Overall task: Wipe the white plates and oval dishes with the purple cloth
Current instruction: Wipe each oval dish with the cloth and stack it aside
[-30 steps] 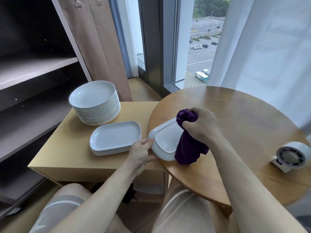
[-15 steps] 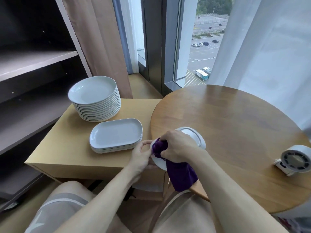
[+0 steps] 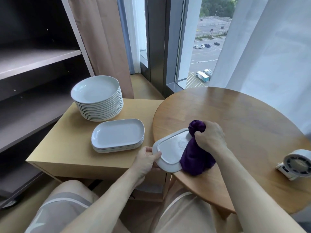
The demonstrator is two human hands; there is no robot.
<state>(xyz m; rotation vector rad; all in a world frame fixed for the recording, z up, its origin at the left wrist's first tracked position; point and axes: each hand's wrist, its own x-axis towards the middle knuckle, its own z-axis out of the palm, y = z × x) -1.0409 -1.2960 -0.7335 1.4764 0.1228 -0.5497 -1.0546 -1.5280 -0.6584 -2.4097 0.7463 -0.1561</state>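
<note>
My left hand [image 3: 148, 159] pinches the overhanging oval dish [image 3: 170, 152], right hand [image 3: 210, 137] grips the purple cloth [image 3: 195, 158]; I risk pushing it off the round table [image 3: 235, 115].

glossy ceramic dish [image 3: 170, 153], soft cloth [image 3: 196, 158], wood table [image 3: 252, 125]
</note>
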